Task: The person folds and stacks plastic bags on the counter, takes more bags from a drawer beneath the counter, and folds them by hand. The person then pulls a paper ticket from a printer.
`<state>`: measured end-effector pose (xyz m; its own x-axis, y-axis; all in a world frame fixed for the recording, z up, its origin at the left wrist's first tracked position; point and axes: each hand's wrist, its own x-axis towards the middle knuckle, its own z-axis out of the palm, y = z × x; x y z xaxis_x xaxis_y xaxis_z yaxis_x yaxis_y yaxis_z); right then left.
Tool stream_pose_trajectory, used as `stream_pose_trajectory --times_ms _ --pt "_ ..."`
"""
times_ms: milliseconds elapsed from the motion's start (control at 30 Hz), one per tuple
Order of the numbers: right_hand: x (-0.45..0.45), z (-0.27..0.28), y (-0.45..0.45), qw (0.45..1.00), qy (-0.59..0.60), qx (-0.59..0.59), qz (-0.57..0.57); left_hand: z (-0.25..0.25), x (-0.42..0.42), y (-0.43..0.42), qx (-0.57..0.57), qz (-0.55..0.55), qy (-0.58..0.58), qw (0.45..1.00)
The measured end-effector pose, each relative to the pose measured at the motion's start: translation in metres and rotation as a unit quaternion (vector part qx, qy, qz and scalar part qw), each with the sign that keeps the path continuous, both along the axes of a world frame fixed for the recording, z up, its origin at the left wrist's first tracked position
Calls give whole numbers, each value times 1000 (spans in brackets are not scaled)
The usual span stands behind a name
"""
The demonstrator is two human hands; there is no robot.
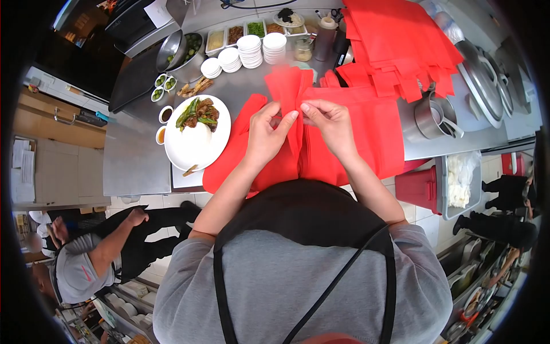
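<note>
Red cloth bags (355, 135) lie over the front of the steel counter, below my two hands. My left hand (269, 132) pinches the folded upper part of one red bag between thumb and fingers. Close beside it on the right, my right hand (326, 123) pinches the same red fabric, its thumb and forefinger closed on the edge. The fold stands up between the hands, and its top is blurred. A larger stack of red bags (395, 40) rests at the back right.
Left of the bags is a white plate (192, 152) with meat, green peppers and rice. Behind stand stacked white dishes (250, 51) and topping trays (255, 30). A steel pot (431, 117) sits at right. A co-worker (97, 258) is at lower left; a grey bin (461, 198) is at right.
</note>
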<state>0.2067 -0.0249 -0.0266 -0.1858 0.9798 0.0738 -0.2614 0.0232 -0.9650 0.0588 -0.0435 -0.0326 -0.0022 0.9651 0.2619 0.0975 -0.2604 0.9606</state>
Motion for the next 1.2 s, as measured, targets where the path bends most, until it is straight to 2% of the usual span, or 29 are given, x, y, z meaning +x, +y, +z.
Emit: stream_pose_trajectory --times_ms 67,167,300,367,467,567,667,733,867,967,1033,1067,1100,1133,1200 --pt "0 -1 2 1000 -8 8 0 -1 -3 1 40 3 71 997" --pt "-2 -5 4 1000 15 -9 -2 -2 1 3 108 24 105 988" --pt "-5 -18 8 998 -29 49 -42 -14 8 5 93 64 53 992" --pt "-8 -19 8 995 -40 71 -60 -30 7 11 180 60 93 977" --pt "-11 -22 8 990 -70 77 -96 -20 10 9 194 46 67 978" --pt "-14 -24 10 988 -56 86 -114 -14 9 4 135 68 109 982" --pt "-17 -21 12 988 -28 91 -125 -2 14 3 102 61 97 988" --pt "-17 -22 15 983 -80 111 -121 -8 13 6 84 58 69 992" --pt "-18 -20 14 971 -111 164 -135 -7 15 12 62 76 19 995" --pt "-18 -23 16 952 -158 218 -145 -7 9 14 44 91 75 992" --pt "-16 -21 13 988 -35 84 -123 -6 7 13 43 100 78 991" --pt "-13 -22 15 988 -36 84 -122 -6 7 13 43 108 82 990" --pt "-7 -25 20 990 83 -10 -115 -5 6 12 42 108 81 990" --pt "-1 -29 25 969 199 -105 -106 -4 5 12 60 118 71 989" --pt "5 -49 32 961 220 -123 -116 -4 4 10 76 128 61 987"
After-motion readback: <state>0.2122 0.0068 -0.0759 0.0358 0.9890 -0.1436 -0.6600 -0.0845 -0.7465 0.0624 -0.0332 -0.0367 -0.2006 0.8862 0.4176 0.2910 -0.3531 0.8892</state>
